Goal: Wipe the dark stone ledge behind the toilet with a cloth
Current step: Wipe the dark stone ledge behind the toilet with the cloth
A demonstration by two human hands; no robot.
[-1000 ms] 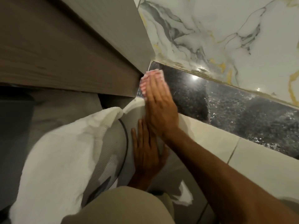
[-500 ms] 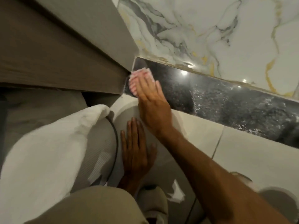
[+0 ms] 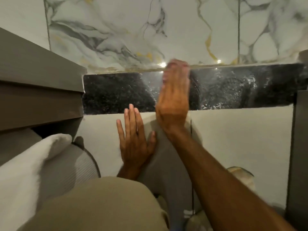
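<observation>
The dark speckled stone ledge (image 3: 116,92) runs across the middle of the view, under a marble wall. My right hand (image 3: 174,97) lies flat on the ledge near its middle, blurred, pressing a pink-striped cloth (image 3: 177,63) whose edge peeks out past my fingertips at the wall joint. My left hand (image 3: 135,139) rests flat and empty on the pale tiled face below the ledge, fingers spread, fingertips just under the ledge's front edge.
A grey-brown cabinet (image 3: 38,90) juts out at the left end of the ledge. A white towel (image 3: 25,177) lies at lower left over a ribbed grey object (image 3: 73,167). A dark panel (image 3: 300,147) stands at the right. My knee (image 3: 93,205) fills the bottom.
My right hand has slid the cloth rightward along the ledge, away from the cabinet corner. The view has swung right and levelled. The left hand stays pressed on the tiled face.
</observation>
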